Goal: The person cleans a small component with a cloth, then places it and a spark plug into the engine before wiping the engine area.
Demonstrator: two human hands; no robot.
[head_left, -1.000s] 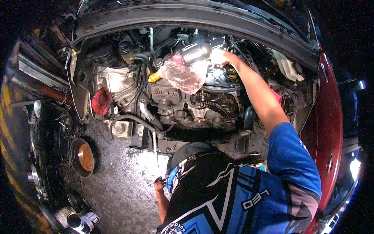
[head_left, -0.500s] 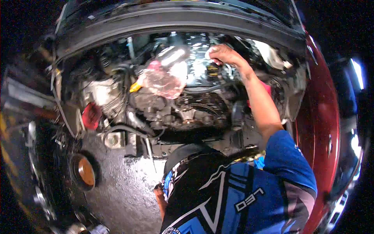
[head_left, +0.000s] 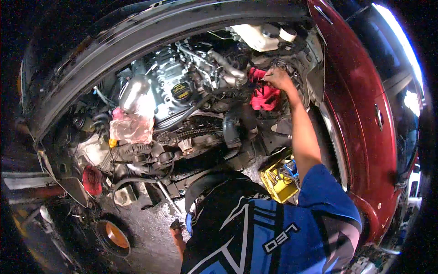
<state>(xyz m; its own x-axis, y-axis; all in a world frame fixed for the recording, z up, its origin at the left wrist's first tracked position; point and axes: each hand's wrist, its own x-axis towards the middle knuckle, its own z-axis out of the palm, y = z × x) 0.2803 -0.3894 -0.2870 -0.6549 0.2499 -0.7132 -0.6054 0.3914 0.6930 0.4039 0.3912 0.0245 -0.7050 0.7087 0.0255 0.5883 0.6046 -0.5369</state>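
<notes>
1. Head view: the right hand (head_left: 280, 80) is at the upper part of a red cloth (head_left: 264, 98), fingers bent over it; whether they have closed on the fabric I cannot tell.
2. That cloth lies bunched inside the engine bay (head_left: 315, 68), near its right edge, below the white reservoir (head_left: 255, 36) and to the right of the black oil cap (head_left: 181, 91).
3. It should handle as light, soft and limp, with nothing fragile about it; the dark patches may be oily, so perhaps slippery.
4. A gathered fold at its upper edge, beside the fingertips, seems the best hold; a thin pinch could let the rest trail over nearby parts.
5. The left hand (head_left: 175, 229) is low beside the person's body, well apart from the cloth, its fingers too dark to judge.
</notes>
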